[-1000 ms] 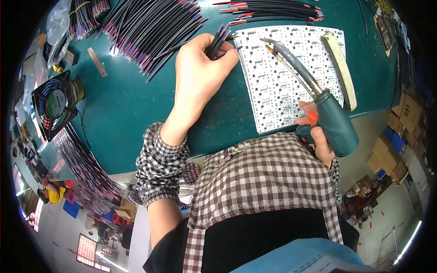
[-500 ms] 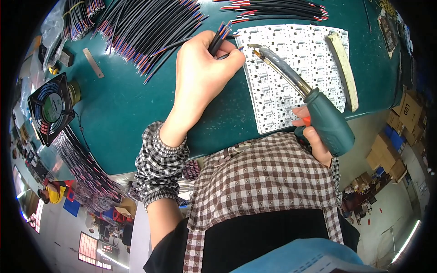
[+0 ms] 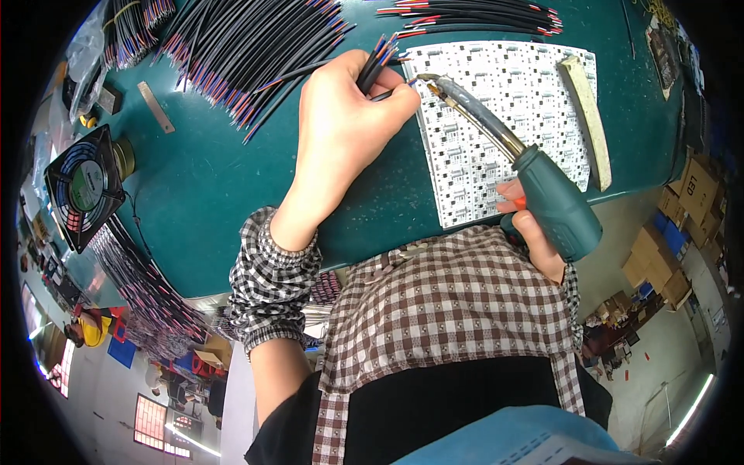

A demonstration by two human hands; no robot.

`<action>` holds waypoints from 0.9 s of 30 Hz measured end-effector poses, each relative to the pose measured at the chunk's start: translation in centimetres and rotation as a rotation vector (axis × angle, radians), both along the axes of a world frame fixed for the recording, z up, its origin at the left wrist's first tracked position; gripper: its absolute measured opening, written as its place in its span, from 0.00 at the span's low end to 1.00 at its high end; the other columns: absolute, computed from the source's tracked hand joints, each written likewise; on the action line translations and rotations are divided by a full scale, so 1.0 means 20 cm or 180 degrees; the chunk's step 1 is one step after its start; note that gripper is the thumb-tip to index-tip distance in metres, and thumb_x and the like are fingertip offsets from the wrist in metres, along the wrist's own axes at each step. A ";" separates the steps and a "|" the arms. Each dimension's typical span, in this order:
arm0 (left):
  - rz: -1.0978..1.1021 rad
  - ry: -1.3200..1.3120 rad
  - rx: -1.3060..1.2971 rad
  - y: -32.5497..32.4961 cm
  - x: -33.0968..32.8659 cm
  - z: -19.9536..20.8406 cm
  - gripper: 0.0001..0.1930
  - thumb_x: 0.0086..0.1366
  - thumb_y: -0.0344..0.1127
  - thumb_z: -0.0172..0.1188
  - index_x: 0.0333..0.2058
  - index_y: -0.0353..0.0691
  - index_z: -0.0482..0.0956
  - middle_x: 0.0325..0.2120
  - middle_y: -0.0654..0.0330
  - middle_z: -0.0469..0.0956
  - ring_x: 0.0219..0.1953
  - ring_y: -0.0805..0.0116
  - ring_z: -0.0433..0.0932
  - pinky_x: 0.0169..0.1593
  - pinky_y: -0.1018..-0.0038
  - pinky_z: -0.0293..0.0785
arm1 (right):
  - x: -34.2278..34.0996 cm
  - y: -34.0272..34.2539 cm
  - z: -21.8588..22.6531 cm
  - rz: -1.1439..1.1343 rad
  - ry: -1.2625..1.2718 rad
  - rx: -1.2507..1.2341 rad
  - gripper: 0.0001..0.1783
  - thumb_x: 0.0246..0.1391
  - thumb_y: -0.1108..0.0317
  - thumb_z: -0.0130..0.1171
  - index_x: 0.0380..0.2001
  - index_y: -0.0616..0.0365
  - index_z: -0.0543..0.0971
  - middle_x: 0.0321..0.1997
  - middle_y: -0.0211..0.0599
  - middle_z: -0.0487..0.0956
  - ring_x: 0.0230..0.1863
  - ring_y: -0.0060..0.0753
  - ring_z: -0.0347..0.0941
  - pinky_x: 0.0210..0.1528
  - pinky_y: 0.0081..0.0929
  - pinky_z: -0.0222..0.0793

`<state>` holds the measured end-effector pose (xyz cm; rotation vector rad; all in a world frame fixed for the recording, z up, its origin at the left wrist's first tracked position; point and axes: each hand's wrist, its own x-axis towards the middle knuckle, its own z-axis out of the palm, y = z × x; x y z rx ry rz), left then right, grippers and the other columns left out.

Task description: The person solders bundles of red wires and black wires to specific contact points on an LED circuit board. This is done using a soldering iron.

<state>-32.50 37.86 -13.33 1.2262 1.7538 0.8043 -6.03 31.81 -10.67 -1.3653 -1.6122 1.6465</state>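
My left hand (image 3: 349, 124) is closed round a small bunch of black cables (image 3: 377, 63) with bare coloured wire ends. One cable end pokes out past its thumb, over the left edge of a white sheet of circuit boards (image 3: 480, 170). In my right hand (image 3: 535, 232) is a dark green pistol-grip soldering iron (image 3: 556, 205) with an orange-red trigger. Its long barrel slants up and left across the boards, and its tip sits at that cable end; whether they touch I cannot tell. A pale yellowish bar (image 3: 585, 120) lies on the right part of the sheet.
Black cables (image 3: 256, 46) are heaped at the back left, with more red-ended cables (image 3: 473, 17) behind the boards. A square fan (image 3: 85, 186) and a small metal strip (image 3: 156, 107) stand and lie on the left of the green table (image 3: 209, 201). Cardboard boxes (image 3: 659, 256) are beyond its right edge.
The soldering iron has shifted slightly left, bringing its tip closer to the cable end at my left thumb. My left hand keeps its hold almost in place.
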 end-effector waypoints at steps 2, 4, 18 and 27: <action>0.0005 -0.0011 0.0005 0.00 0.00 0.00 0.09 0.49 0.30 0.66 0.26 0.30 0.79 0.19 0.68 0.74 0.22 0.84 0.69 0.27 0.84 0.66 | -0.01 0.00 0.01 -0.0010 -0.0026 -0.0008 0.18 0.62 0.63 0.53 0.48 0.67 0.71 0.47 0.48 0.73 0.51 0.39 0.74 0.50 0.34 0.75; 0.0054 -0.0028 0.0031 0.00 0.00 -0.01 0.09 0.47 0.32 0.66 0.24 0.31 0.78 0.17 0.64 0.75 0.21 0.78 0.71 0.27 0.79 0.68 | -0.01 0.00 0.00 -0.0015 -0.0048 -0.0018 0.18 0.62 0.63 0.53 0.47 0.67 0.71 0.47 0.47 0.73 0.50 0.39 0.74 0.50 0.34 0.75; 0.0081 -0.0091 0.0097 0.00 -0.01 -0.05 0.10 0.45 0.34 0.65 0.23 0.31 0.78 0.16 0.59 0.76 0.19 0.73 0.74 0.28 0.76 0.71 | -0.06 -0.02 -0.02 -0.0691 0.0150 0.0081 0.22 0.47 0.78 0.69 0.46 0.69 0.75 0.38 0.43 0.83 0.39 0.30 0.80 0.44 0.27 0.77; -0.0331 0.0029 -0.0033 0.05 -0.04 -0.03 0.09 0.49 0.31 0.66 0.25 0.31 0.79 0.18 0.69 0.74 0.21 0.84 0.68 0.26 0.84 0.65 | -0.03 0.00 -0.05 -0.0550 0.0108 0.0245 0.16 0.46 0.78 0.69 0.40 0.67 0.80 0.34 0.39 0.83 0.35 0.28 0.80 0.40 0.25 0.76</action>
